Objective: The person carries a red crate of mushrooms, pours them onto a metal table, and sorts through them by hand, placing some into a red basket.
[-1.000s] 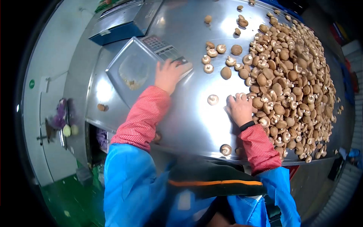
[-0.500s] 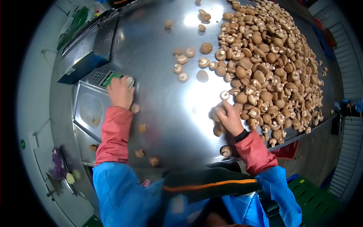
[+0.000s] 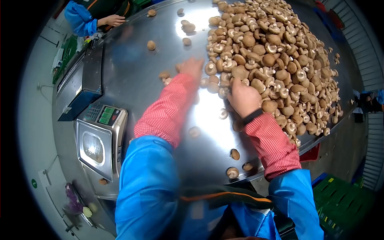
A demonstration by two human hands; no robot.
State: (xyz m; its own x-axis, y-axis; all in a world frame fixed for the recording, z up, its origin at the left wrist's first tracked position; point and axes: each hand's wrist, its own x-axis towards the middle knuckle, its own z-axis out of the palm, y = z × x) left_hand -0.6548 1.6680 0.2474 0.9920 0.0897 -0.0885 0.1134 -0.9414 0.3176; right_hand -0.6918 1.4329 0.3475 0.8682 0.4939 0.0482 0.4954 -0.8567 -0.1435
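Note:
Brown shiitake mushrooms lie in a large pile (image 3: 276, 60) on the right of the steel table. At the pile's left edge my right hand (image 3: 245, 99) has its fingers curled in against the mushrooms. A broad-capped shiitake mushroom (image 3: 240, 72) lies just beyond those fingertips; what they grip is hidden. My left hand (image 3: 193, 67), smeared by motion, reaches across the table to some loose mushrooms left of the pile. One loose mushroom (image 3: 164, 75) sits beside its wrist. Below my right hand, another mushroom (image 3: 223, 113) rests stem up on the metal.
A digital scale (image 3: 96, 140) with a steel pan stands at the left, near a metal box (image 3: 80, 86). Across the table is another person's hand (image 3: 115, 20). Several loose mushrooms, including one (image 3: 232, 173), lie near the front edge. Green crates (image 3: 340, 204) stand at lower right.
My left hand has left the scale's display and moved right and away from me, towards the pile. My right hand has moved farther up along the pile's edge. The view has shifted.

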